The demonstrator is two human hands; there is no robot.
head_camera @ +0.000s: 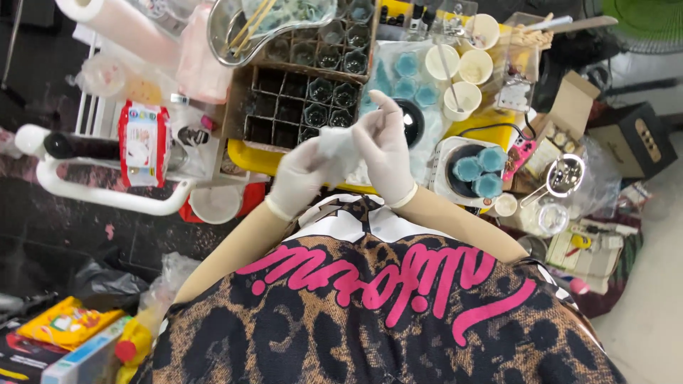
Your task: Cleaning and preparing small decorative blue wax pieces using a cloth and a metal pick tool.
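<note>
Both gloved hands are meeting in front of the cardboard divider box (299,99). The left hand (299,178) and the right hand (384,153) are closing together on a small white wad (338,146), probably tissue or cloth, held between the fingers just below the box; what it is being used for cannot be told.

Judging progress: about half of the cells in the box are holding small glass jars (331,92), the near-left cells are standing vacant, so filling appears partly done. To the right of the box, three blue moulded pieces (480,171) are sitting in a dark pan on a white hotplate (448,181), and white paper cups (462,78) are standing beyond them.

Obstructions: the surface around the box is crowding in on every side; a metal tray (235,32) is overlapping its far edge, and a yellow tray (249,158) is lying beneath it
</note>
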